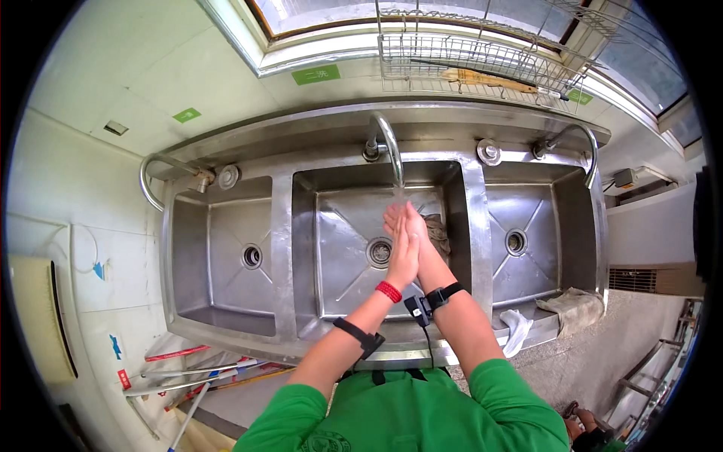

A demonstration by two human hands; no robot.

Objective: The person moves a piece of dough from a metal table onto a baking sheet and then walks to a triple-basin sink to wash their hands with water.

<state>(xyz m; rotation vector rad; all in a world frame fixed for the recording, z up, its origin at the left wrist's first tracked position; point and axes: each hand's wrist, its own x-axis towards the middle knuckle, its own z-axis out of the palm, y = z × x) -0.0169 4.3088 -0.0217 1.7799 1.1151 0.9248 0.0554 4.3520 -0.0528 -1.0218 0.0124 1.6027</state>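
Under the curved metal faucet (387, 141) of the middle basin, water runs onto both my hands. My left hand (402, 254), with a red beaded bracelet at its wrist, lies palm to palm against my right hand (417, 226); nothing shows between them. Both hands are over the stainless steel sink basin (344, 226), just right of its drain (379, 252). A wet brownish cloth (438, 234) lies at the basin's right side, partly behind my right forearm. Black straps with small devices sit on both my forearms.
Steel basins flank the middle one, left (237, 237) and right (528, 226), each with a faucet. A white cloth (516, 332) and a grey-brown cloth (573, 309) hang over the right front edge. A wire rack (480, 62) hangs above. Several poles (197, 376) lean at lower left.
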